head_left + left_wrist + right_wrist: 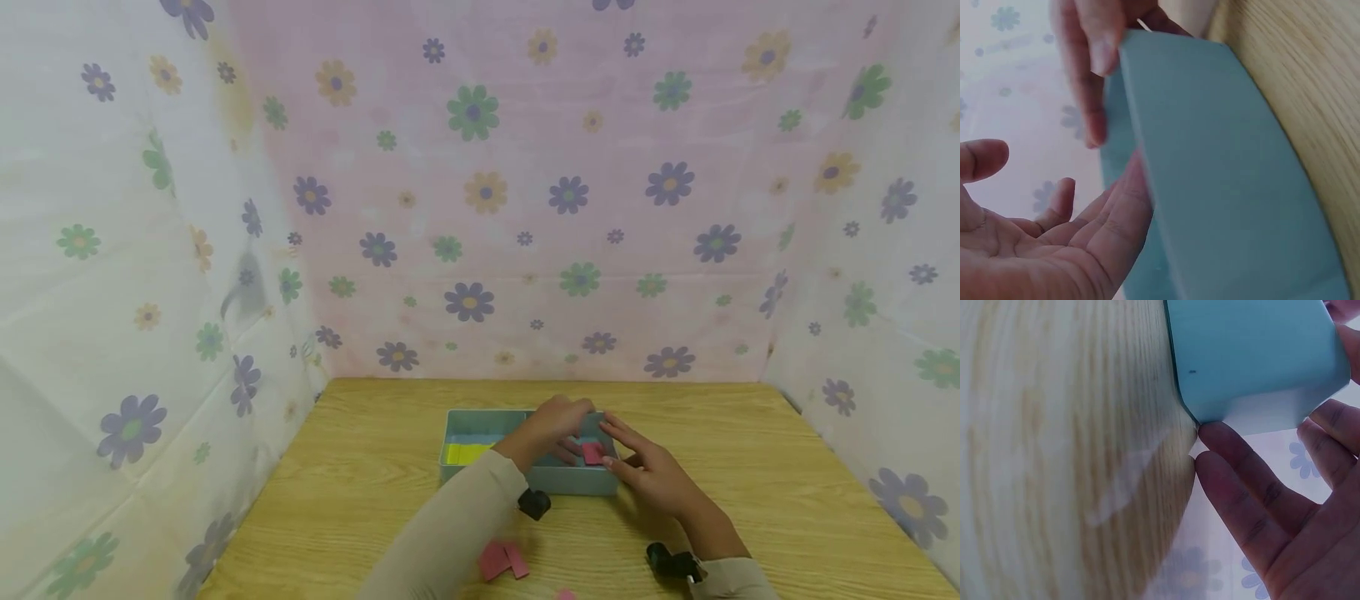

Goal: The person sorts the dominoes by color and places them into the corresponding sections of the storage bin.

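Observation:
A blue-green box (577, 481) with a divider stands on the table. My left hand (551, 427) reaches into its right compartment from above; in the left wrist view, the left hand (1094, 250) has extended fingers dipping behind the box wall (1210, 156), fingertips hidden. My right hand (651, 477) holds the right end of the box, thumb at the near corner and a finger on the far rim. In the right wrist view, the right hand (1316, 519) spreads its fingers along the end of the box (1254, 356). A pink piece (592, 453) lies in the right compartment, yellow pieces (467, 453) in the left.
Several pink pieces (495, 560) lie on the wooden table (337, 500) in front of the box, partly behind the left sleeve (450, 525). Dark wrist cameras (535, 503) hang by both wrists. Flowered cloth (525, 275) stands behind and on both sides.

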A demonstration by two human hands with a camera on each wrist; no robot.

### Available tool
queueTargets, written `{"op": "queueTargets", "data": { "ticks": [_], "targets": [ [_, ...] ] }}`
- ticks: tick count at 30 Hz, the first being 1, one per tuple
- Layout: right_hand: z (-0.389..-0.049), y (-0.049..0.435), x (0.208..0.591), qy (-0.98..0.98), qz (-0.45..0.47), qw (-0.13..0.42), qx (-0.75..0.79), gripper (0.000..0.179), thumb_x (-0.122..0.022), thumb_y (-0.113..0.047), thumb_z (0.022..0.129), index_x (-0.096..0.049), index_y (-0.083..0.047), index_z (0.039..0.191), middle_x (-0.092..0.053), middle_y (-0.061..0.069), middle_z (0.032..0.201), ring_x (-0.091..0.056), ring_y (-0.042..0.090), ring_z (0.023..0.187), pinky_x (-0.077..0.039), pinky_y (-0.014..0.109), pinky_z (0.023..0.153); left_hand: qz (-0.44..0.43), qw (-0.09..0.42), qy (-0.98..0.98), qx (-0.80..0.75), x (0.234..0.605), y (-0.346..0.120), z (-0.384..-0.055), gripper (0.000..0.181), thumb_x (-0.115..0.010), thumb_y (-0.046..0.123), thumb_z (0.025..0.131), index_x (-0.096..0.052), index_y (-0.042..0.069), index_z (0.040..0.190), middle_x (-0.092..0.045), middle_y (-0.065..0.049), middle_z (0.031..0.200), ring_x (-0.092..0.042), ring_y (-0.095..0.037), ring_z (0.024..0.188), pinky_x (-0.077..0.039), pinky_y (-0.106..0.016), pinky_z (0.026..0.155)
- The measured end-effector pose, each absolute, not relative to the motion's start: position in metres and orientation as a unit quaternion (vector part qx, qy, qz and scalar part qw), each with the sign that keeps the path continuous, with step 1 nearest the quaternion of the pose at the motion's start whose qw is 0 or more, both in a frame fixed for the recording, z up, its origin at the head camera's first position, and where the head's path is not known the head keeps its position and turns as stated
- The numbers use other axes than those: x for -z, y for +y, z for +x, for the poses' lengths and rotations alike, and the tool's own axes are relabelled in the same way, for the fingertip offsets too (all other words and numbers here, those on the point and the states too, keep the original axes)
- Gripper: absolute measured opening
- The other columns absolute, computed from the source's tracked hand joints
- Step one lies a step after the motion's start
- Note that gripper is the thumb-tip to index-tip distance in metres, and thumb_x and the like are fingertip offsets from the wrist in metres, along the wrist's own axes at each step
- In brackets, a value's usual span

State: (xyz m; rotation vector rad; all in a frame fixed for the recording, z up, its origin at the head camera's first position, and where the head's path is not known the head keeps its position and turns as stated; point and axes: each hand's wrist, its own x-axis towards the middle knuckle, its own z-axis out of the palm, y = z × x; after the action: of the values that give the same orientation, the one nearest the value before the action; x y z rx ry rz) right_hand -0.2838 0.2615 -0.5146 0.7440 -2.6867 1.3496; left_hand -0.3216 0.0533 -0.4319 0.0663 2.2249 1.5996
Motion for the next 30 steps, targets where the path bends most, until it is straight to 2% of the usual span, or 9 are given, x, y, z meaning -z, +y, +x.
{"op": "queueTargets", "data": {
  "ticks": [2, 6, 10, 13, 17, 20, 23, 27, 30],
  "targets": [
    [-0.285, 0.263, 0.516, -0.865, 0.245, 0.024, -0.437, 0.060, -0.057, -0.031, 0.108, -0.037, -0.011, 0.161, -0.021, 0.014, 0.172, -0.071, 0.013, 0.103, -0.058, 0.027, 0.085, 0.041, 0.199, 0.798, -0.567, 0.426, 0.051, -0.318, 0.057, -0.060, 0.041, 0.098, -0.055, 0.002, 0.139, -0.064, -0.024, 0.119, -0.072, -0.044, 0.088, -0.062, -0.057, 0.075],
    [-0.286, 0.264, 0.518, -0.860, 0.252, 0.024, -0.443, 0.060, -0.057, -0.028, 0.108, -0.036, -0.010, 0.162, -0.020, 0.015, 0.172, -0.072, 0.013, 0.102, -0.058, 0.026, 0.084, 0.089, 0.191, 0.818, -0.535, 0.416, 0.040, -0.312, 0.042, -0.059, 0.042, 0.100, -0.061, 0.007, 0.123, -0.067, -0.014, 0.109, -0.074, -0.038, 0.089, -0.063, -0.054, 0.073],
    [-0.285, 0.263, 0.517, -0.856, 0.248, 0.017, -0.454, 0.061, -0.058, -0.028, 0.108, -0.036, -0.009, 0.161, -0.019, 0.017, 0.172, -0.072, 0.017, 0.104, -0.058, 0.026, 0.085, 0.129, 0.168, 0.834, -0.510, 0.409, 0.021, -0.309, 0.029, -0.065, 0.040, 0.098, -0.066, 0.014, 0.113, -0.070, -0.004, 0.103, -0.076, -0.028, 0.085, -0.064, -0.046, 0.068],
    [-0.285, 0.262, 0.517, -0.857, 0.243, 0.019, -0.453, 0.060, -0.058, -0.029, 0.108, -0.037, -0.009, 0.161, -0.019, 0.014, 0.172, -0.071, 0.020, 0.107, -0.058, 0.026, 0.085, 0.150, 0.157, 0.835, -0.505, 0.408, 0.001, -0.305, 0.027, -0.070, 0.037, 0.098, -0.066, 0.015, 0.112, -0.071, -0.002, 0.106, -0.076, -0.021, 0.083, -0.064, -0.040, 0.065],
    [-0.286, 0.262, 0.517, -0.862, 0.245, 0.031, -0.442, 0.060, -0.058, -0.029, 0.108, -0.038, -0.008, 0.160, -0.021, 0.010, 0.172, -0.070, 0.024, 0.112, -0.059, 0.027, 0.086, 0.175, 0.159, 0.830, -0.506, 0.409, -0.026, -0.294, 0.031, -0.073, 0.033, 0.097, -0.063, 0.012, 0.118, -0.069, -0.002, 0.109, -0.074, -0.020, 0.085, -0.064, -0.043, 0.070],
    [-0.286, 0.261, 0.517, -0.868, 0.246, 0.039, -0.430, 0.060, -0.059, -0.031, 0.107, -0.039, -0.009, 0.160, -0.023, 0.008, 0.172, -0.071, 0.020, 0.110, -0.059, 0.027, 0.086, 0.193, 0.156, 0.829, -0.502, 0.414, -0.046, -0.284, 0.033, -0.075, 0.030, 0.095, -0.063, 0.010, 0.119, -0.068, -0.003, 0.108, -0.073, -0.021, 0.088, -0.063, -0.044, 0.073],
    [-0.285, 0.260, 0.517, -0.872, 0.242, 0.043, -0.424, 0.061, -0.060, -0.032, 0.107, -0.040, -0.010, 0.160, -0.024, 0.007, 0.172, -0.072, 0.013, 0.104, -0.059, 0.027, 0.086, 0.210, 0.131, 0.844, -0.476, 0.423, -0.063, -0.274, 0.033, -0.078, 0.028, 0.093, -0.066, 0.010, 0.118, -0.068, 0.000, 0.103, -0.070, -0.019, 0.088, -0.061, -0.037, 0.073],
    [-0.285, 0.261, 0.516, -0.869, 0.240, 0.042, -0.431, 0.061, -0.060, -0.031, 0.106, -0.040, -0.010, 0.160, -0.024, 0.011, 0.171, -0.070, 0.009, 0.099, -0.059, 0.026, 0.082, 0.224, 0.095, 0.867, -0.435, 0.435, -0.081, -0.262, 0.029, -0.082, 0.027, 0.090, -0.069, 0.011, 0.110, -0.068, 0.005, 0.095, -0.065, -0.012, 0.087, -0.055, -0.029, 0.072],
    [-0.286, 0.261, 0.515, -0.867, 0.244, 0.042, -0.433, 0.061, -0.060, -0.029, 0.107, -0.040, -0.009, 0.160, -0.024, 0.015, 0.171, -0.069, 0.009, 0.098, -0.058, 0.026, 0.080, 0.220, 0.100, 0.872, -0.426, 0.443, -0.092, -0.254, 0.027, -0.084, 0.026, 0.088, -0.069, 0.011, 0.106, -0.069, 0.006, 0.093, -0.063, -0.009, 0.087, -0.054, -0.029, 0.073]
  ]
}}
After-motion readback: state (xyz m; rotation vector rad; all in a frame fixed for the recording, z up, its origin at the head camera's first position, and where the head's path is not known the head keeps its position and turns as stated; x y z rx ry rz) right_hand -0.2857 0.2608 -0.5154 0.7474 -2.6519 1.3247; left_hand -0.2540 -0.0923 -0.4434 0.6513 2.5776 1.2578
